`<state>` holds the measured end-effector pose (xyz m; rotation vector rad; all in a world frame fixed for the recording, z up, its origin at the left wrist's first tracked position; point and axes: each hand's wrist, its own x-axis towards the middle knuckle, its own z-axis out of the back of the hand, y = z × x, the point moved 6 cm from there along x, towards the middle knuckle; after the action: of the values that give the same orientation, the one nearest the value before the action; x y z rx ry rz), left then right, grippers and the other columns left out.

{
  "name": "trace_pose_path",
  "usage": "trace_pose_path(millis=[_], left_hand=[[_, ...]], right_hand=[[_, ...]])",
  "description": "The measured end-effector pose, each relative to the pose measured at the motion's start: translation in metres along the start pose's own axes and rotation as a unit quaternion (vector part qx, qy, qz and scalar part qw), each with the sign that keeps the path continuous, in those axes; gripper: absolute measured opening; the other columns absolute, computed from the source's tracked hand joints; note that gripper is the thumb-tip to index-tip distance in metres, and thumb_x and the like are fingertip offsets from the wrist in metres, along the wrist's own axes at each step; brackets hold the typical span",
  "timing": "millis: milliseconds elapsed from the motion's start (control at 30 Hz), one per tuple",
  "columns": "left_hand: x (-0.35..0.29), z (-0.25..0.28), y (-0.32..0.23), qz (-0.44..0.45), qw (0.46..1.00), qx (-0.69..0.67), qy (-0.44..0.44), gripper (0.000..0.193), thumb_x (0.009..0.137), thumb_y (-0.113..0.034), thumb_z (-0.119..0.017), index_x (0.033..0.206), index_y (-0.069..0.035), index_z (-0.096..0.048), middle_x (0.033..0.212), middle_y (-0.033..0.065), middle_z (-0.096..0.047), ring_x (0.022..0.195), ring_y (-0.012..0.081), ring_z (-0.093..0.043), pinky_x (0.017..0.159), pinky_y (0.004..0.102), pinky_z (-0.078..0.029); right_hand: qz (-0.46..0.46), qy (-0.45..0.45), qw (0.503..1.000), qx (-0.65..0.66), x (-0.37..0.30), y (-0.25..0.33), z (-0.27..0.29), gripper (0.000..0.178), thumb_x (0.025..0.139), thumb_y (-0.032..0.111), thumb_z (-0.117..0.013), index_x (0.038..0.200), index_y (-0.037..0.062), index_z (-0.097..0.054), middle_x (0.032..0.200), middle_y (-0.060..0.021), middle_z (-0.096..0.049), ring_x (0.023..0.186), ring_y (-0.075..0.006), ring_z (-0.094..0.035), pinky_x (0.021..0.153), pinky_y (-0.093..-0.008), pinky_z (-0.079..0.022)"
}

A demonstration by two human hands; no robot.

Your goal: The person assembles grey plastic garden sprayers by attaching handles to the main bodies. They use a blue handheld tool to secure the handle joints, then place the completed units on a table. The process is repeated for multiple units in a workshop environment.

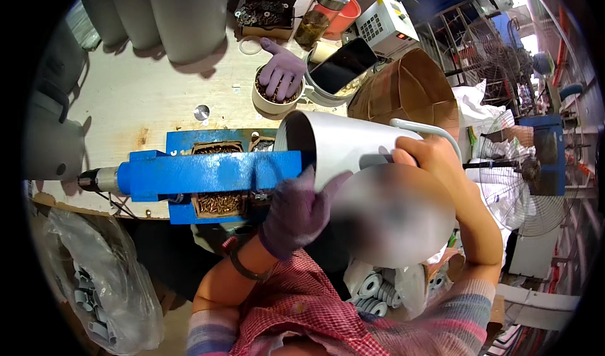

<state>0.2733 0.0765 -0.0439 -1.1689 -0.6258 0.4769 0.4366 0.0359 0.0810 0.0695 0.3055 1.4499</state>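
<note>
White pitcher [353,138] partly hidden behind blurred patch [394,216]; screws [220,203] partly under blue bar [214,172].

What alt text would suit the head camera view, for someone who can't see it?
A pale grey pitcher is held sideways, its mouth at the end of a blue bar, a person's bare right hand by the handle, gloved left hand at the rim. A cup topped by a loose purple glove stands behind on a workbench.

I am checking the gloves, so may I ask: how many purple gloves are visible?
2. One purple glove is worn on the left hand; the other purple glove lies across a white mug on the table. Others may be hidden.
</note>
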Motion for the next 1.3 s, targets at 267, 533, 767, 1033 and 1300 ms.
trace_pose_path(millis=[267,533,767,1033,1300], left_hand=[[0.008,0.006,0.0,0.181,0.95,-0.249,0.059,0.041,0.1,-0.034,-0.058,0.128,-0.003,-0.059,0.089,0.0029,-0.064,0.077,0.0093,-0.059,0.069,0.0248,-0.05],[-0.131,-0.012,0.028,0.262,0.91,-0.26,0.187,0.045,0.09,-0.002,-0.06,0.134,0.005,-0.051,0.118,0.016,-0.066,0.094,0.0189,-0.067,0.082,0.0291,-0.054],[-0.182,-0.149,0.018,0.122,0.873,-0.234,0.41,0.053,0.104,-0.034,-0.045,0.146,-0.002,-0.037,0.143,0.0137,-0.048,0.128,0.0241,-0.051,0.106,0.0398,-0.043],[-0.209,-0.081,0.051,0.067,0.893,0.055,0.441,0.056,0.107,-0.046,-0.028,0.139,-0.003,-0.045,0.128,0.0105,-0.061,0.12,0.0231,-0.056,0.102,0.0375,-0.046],[-0.22,-0.038,0.048,0.144,0.97,-0.114,0.16,0.044,0.102,-0.031,-0.048,0.131,0.001,-0.05,0.122,0.0136,-0.062,0.108,0.0238,-0.063,0.091,0.0383,-0.053]], right_hand=[[0.034,-0.08,0.996,0.007,-0.016,-0.005,0.0,0.06,0.098,0.058,-0.04,0.093,0.0086,-0.072,0.077,-0.0233,-0.066,0.075,-0.043,-0.064,0.069,-0.0504,-0.05],[-0.288,-0.163,0.883,0.333,-0.257,-0.116,-0.023,0.048,0.101,0.043,-0.039,0.09,0.0032,-0.063,0.056,-0.0018,-0.05,0.047,-0.0103,-0.047,0.045,-0.0271,-0.033],[-0.072,-0.408,0.533,0.738,-0.336,-0.085,-0.135,0.058,0.103,0.046,-0.027,0.089,0.0036,-0.065,0.082,-0.0075,-0.058,0.08,-0.0168,-0.05,0.078,-0.033,-0.034],[-0.175,-0.396,0.632,0.643,-0.354,-0.049,-0.261,0.047,0.103,0.047,-0.045,0.118,0.0066,-0.062,0.107,-0.0058,-0.064,0.104,-0.0151,-0.057,0.096,-0.0322,-0.042],[-0.71,-0.313,0.615,0.138,-0.641,-0.141,-0.618,0.052,0.076,0.023,-0.079,0.118,0.0012,-0.058,0.114,-0.0195,-0.062,0.106,-0.0402,-0.057,0.095,-0.0449,-0.045]])
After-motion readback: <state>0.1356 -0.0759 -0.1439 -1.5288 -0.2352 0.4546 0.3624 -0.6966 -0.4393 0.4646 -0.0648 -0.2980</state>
